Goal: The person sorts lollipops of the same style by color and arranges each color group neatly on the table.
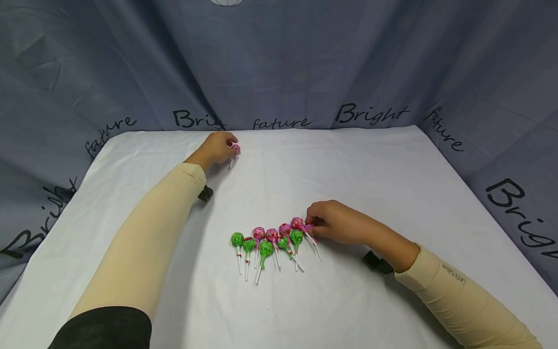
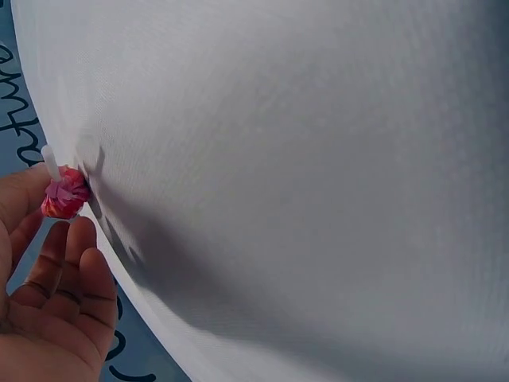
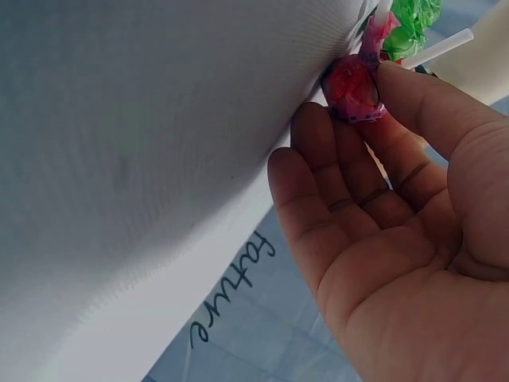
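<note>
Pinching a pink-wrapped ball lollipop with a white stick (image 1: 236, 149) between thumb and finger, the left hand (image 1: 219, 147) is near the far edge of the white cloth-covered bench (image 1: 392, 169), its other fingers loosely bent. That edge is the plainest hazard: a weak pinch on a slick, rounded wrapper could let the sweet roll toward the blue-grey printed curtain (image 1: 279, 58).

The right hand (image 1: 340, 222), its thumb and forefinger narrowed on a red-and-pink-wrapped lollipop (image 3: 350, 89), is at the right end of a crowded cluster of pink- and green-wrapped lollipops (image 1: 272, 235). Whether a second pink one lies by those fingertips is hard to tell, since the hand partly covers that spot in the head view. Crowding seems the likelier cause of trouble here: heads and sticks lie close, some overlapping, so a sideways drag could snag the nearest green-wrapped lollipop (image 1: 296, 237) and scatter the rest. The black camera (image 1: 377, 263) under the right wrist also sits near the cloth; dropping that wrist could rumple it and set round heads turning.
</note>
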`<move>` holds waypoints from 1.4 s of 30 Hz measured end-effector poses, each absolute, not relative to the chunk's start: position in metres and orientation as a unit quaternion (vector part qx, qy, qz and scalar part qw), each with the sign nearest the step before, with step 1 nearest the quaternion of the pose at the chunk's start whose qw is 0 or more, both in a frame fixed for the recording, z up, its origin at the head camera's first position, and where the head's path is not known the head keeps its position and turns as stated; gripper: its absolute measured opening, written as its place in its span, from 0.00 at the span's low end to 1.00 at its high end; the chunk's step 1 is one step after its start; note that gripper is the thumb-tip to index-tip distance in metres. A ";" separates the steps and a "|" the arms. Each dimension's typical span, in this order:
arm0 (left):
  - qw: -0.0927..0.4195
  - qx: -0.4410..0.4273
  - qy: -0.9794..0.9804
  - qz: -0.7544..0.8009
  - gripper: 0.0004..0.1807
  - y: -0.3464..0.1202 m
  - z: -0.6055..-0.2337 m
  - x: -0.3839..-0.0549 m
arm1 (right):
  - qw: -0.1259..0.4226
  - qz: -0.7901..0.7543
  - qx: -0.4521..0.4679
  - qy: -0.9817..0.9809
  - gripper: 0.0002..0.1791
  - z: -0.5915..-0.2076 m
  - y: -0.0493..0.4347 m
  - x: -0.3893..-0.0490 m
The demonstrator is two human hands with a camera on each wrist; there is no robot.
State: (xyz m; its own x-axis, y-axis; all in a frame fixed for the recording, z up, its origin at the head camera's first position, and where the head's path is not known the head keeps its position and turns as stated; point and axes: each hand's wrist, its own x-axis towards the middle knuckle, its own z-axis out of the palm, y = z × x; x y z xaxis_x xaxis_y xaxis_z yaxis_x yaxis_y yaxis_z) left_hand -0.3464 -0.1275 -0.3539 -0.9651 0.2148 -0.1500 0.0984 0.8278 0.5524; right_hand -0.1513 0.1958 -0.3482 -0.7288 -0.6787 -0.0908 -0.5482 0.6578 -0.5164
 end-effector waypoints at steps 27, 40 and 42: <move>0.083 0.109 0.950 0.280 0.14 -0.128 -0.359 -0.350 | 0.136 -0.230 -0.340 0.902 0.05 -0.350 0.196 -0.152; 0.100 0.118 0.948 0.278 0.18 -0.131 -0.359 -0.350 | 0.132 -0.234 -0.342 0.901 0.05 -0.350 0.197 -0.151; 0.100 0.120 0.947 0.280 0.19 -0.132 -0.359 -0.351 | 0.133 -0.235 -0.341 0.901 0.05 -0.350 0.197 -0.151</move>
